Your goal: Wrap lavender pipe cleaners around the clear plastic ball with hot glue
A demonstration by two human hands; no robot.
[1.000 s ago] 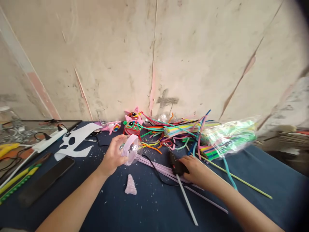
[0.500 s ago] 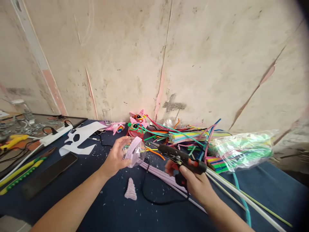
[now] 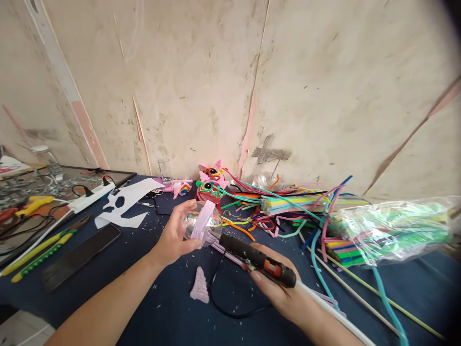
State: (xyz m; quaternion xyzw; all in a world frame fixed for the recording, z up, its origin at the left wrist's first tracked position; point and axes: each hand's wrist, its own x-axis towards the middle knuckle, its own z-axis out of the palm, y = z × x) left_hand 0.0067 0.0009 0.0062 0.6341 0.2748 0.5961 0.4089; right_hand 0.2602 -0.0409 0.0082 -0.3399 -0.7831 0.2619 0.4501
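Observation:
My left hand (image 3: pixel 175 239) is closed around a clear plastic ball (image 3: pixel 190 222) with a band of lilac pipe cleaners (image 3: pixel 204 218) across it. In my right hand (image 3: pixel 279 288) is a black hot glue gun (image 3: pixel 252 254), a white glue stick coming out of its back end. The gun's metal nozzle points left and reaches the ball's right side by the lilac band; whether it touches cannot be made out. On the cloth below lies a lilac fuzzy cone-shaped piece (image 3: pixel 200 286). Loose lilac pipe cleaners (image 3: pixel 230 257) lie partly behind the gun.
Two colourful eared figures (image 3: pixel 211 188) stand near the wall. Bundled pipe cleaners (image 3: pixel 288 204) and a clear bag of more (image 3: pixel 392 226) lie right. Left are a phone (image 3: pixel 82 257), green-yellow pliers (image 3: pixel 46 252), cut white paper (image 3: pixel 124 202) and a power strip (image 3: pixel 91 194). The gun's black cable (image 3: pixel 234 315) loops in front.
My right hand has brought the glue gun down and left, so its nozzle is now at the ball. The ball has turned slightly in my left hand. The view has shifted a little left.

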